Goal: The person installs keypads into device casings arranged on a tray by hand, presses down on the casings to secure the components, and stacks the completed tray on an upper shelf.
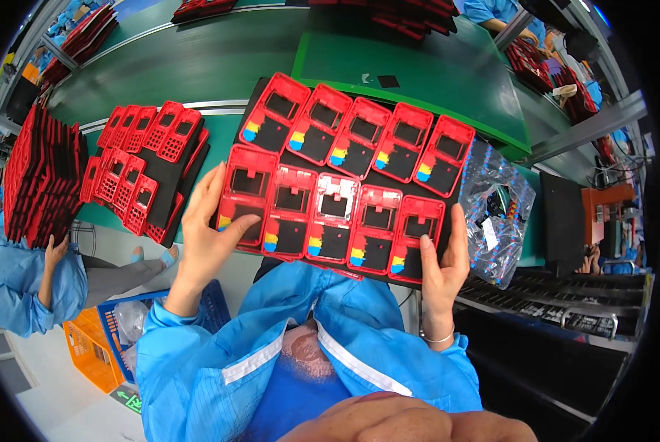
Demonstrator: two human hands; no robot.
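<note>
A black tray is held up in front of me, tilted, with two slanting rows of red phone housings on it. Each housing has a rectangular window, a black lower panel and patches of yellow and blue. My left hand grips the tray's left side, thumb over the nearest left housing and fingers along the edge. On the opposite side my right hand holds the right edge, thumb on top by the last housing. Parts of the fingers under the tray are hidden.
Left on the green bench stand stacked trays of red keypad housings and a tall pile of red-and-black trays. A clear plastic bag lies at right. A person in blue works at far left. Blue and orange crates sit below.
</note>
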